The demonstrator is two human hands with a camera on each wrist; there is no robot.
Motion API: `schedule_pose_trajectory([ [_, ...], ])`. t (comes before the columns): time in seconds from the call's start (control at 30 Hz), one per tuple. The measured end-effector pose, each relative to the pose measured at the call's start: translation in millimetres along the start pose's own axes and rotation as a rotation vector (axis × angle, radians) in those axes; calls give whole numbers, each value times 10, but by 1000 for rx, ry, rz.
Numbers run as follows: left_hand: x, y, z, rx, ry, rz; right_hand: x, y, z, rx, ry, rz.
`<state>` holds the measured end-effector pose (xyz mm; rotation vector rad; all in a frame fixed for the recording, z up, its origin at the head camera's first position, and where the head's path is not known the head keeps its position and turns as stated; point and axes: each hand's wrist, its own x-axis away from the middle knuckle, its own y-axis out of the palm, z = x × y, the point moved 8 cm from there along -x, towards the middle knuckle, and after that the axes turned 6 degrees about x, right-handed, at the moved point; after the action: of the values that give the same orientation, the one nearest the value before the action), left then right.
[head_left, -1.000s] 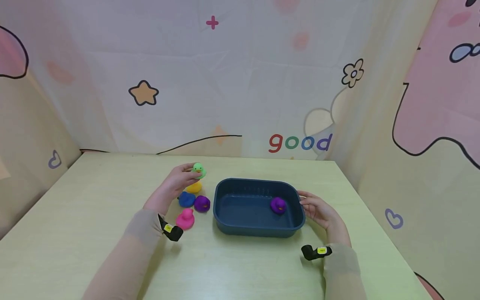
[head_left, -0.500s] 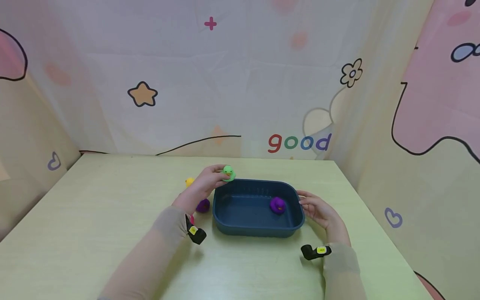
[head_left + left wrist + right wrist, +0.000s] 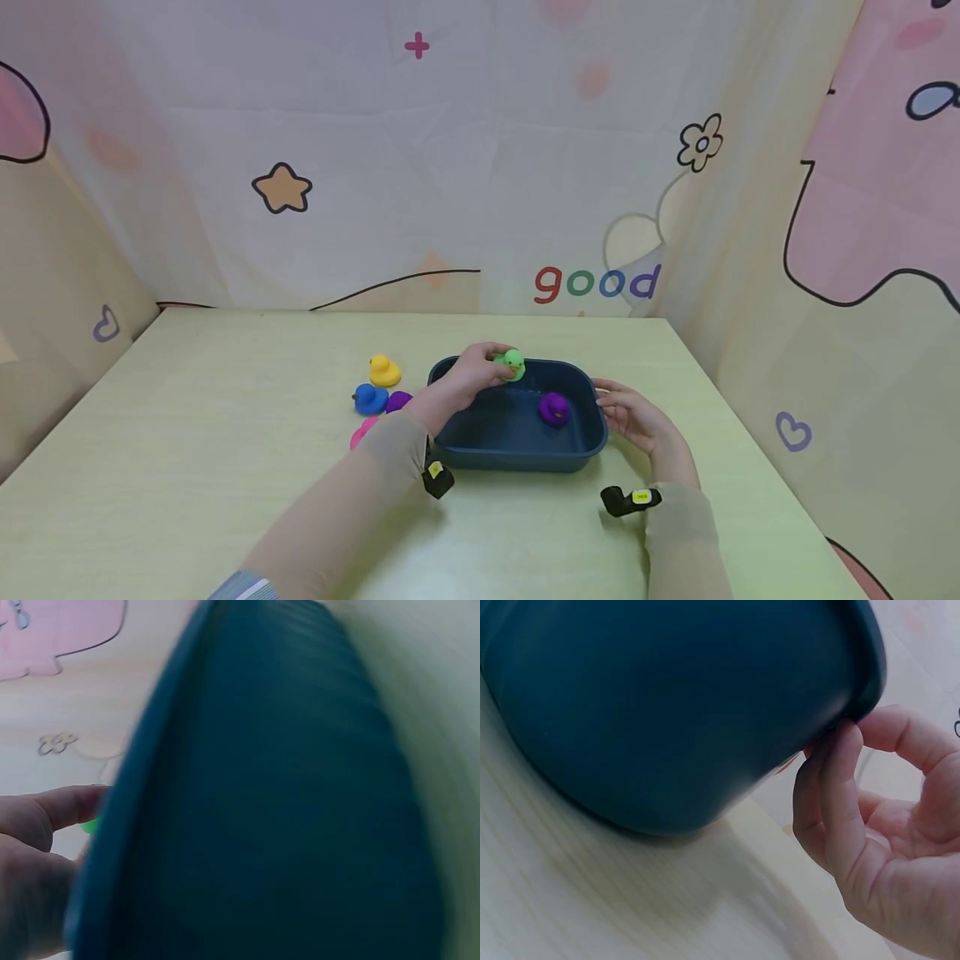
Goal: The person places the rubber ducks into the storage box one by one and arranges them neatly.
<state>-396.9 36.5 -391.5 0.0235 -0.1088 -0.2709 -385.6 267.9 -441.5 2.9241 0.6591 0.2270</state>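
My left hand (image 3: 477, 369) pinches a small green rubber duck (image 3: 513, 364) between thumb and fingers, over the back part of a dark blue bin (image 3: 517, 461). The left wrist view shows only a sliver of the green duck behind the bin's wall. Inside the bin, toward its right end, sits a purple rubber duck (image 3: 554, 408). At the bin's right end, my right hand (image 3: 637, 422) touches the outside with relaxed, slightly bent fingers; in the right wrist view its fingertips (image 3: 847, 739) meet the underside of the rim.
Left of the bin, on the pale table (image 3: 187, 450), are a yellow duck (image 3: 385, 372), a blue duck (image 3: 371, 399), a second purple duck (image 3: 397, 402) and a pink duck (image 3: 363, 432). My left forearm partly covers the last two. A printed cloth (image 3: 420, 167) hangs behind.
My left hand has carried the green duck rightward from beside the yellow duck to over the bin. The right hand and the bin have stayed in place.
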Motion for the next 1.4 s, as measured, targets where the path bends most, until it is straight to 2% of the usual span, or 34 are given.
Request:
schedule_pose_trajectory([
  [0.2,-46,124,-137,-64,-12,-5,-21,-15,34,-14,7,-1],
  [0.37,-85,158,-222,-131,-11,7,-33,-45,51,6,10,12],
  [0.6,-139,180,-297,-297,-6,22,-29,-50,33,13,13,25],
  [0.77,-141,183,-358,-344,-32,23,-22,-40,30,0,14,20],
  [1.1,-113,243,-409,-449,-45,5,-28,-39,44,1,13,14],
  [1.3,-109,255,-405,-503,-34,2,-16,-11,27,-26,10,4],
  [1.4,-110,263,-399,-553,-24,-19,-14,5,12,-30,8,-6],
])
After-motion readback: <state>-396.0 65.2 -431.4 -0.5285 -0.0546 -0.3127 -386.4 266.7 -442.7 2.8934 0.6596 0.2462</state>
